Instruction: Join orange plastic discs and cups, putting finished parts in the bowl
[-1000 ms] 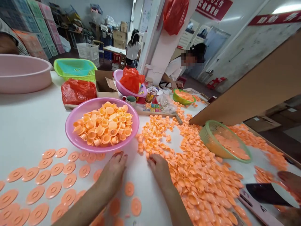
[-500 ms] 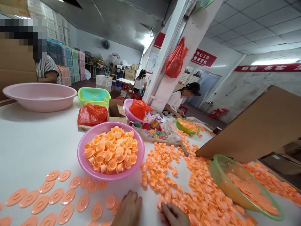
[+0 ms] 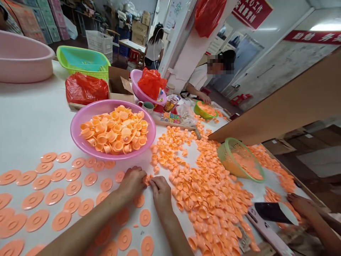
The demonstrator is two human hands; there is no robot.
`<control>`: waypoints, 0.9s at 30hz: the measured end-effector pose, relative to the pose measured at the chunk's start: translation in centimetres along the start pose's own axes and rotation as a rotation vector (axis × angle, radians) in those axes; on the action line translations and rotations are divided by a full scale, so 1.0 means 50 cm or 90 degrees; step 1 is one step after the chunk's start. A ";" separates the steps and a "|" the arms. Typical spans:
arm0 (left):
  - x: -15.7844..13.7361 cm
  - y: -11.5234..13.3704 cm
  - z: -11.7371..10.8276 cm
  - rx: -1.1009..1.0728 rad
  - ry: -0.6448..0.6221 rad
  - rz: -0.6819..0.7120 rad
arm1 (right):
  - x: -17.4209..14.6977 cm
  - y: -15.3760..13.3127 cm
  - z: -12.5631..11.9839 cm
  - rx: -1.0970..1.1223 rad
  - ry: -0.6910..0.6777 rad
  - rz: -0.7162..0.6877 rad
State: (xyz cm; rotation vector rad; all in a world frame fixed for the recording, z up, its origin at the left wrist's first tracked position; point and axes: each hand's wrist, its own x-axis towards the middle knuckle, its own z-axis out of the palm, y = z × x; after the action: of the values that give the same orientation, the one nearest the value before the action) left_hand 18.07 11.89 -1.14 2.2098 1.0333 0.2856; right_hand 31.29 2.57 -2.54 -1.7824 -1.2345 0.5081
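- Nearest zone: flat orange discs [image 3: 124, 238] lie singly on the white table [image 3: 21, 103], below and between the forearms.
- Work point: one small orange part [image 3: 146, 180] sits between the two hands, just above the table; it lies directly right of the left fingertips and up and to the left of the right hand; its long axis is too small to tell.
- Left hand [image 3: 133, 181]: nearer to the orange part; fingers curl inward and appear to pinch it.
- Right hand [image 3: 162, 192]: fingers bunched together, tips at the right edge of the orange part; whether they grip it cannot be told.
- Right side: a broad pile of orange cups [image 3: 205, 199] spreads just beside the right hand.
- Beyond the hands: a pink bowl [image 3: 113, 155], heaped with similar cups, stands ahead and to the left; clear of the fingers.
- Farther right: a green basket [image 3: 226, 161] leans tilted beyond the pile, well apart from both hands.
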 end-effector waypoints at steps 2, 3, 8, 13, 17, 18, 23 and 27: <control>0.002 -0.003 0.001 -0.003 0.003 0.013 | -0.006 0.000 0.011 -0.068 0.017 -0.049; 0.003 -0.003 0.001 -0.005 0.006 0.016 | -0.009 0.000 0.015 -0.100 0.020 -0.065; -0.001 -0.003 0.000 -0.025 0.018 0.022 | -0.014 0.008 0.025 -0.200 -0.027 -0.177; -0.005 -0.008 -0.007 -0.077 0.022 0.004 | -0.014 0.013 0.030 -0.238 -0.027 -0.219; 0.023 -0.013 -0.016 -0.155 0.005 -0.029 | -0.006 0.022 0.028 -0.284 -0.029 -0.285; 0.033 -0.012 -0.016 -0.174 0.002 -0.037 | -0.004 0.024 0.027 -0.294 -0.028 -0.301; 0.056 -0.005 0.002 -0.236 0.003 -0.106 | -0.003 0.021 0.033 -0.344 0.004 -0.329; 0.047 -0.008 0.002 -0.269 0.012 -0.147 | -0.009 0.006 0.047 -0.426 0.031 -0.327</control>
State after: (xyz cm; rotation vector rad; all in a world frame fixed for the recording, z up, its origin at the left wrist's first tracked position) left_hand 19.42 13.78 -1.69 1.6985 1.1108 0.3819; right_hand 29.52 3.17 -4.08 -1.8655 -1.8923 -0.2805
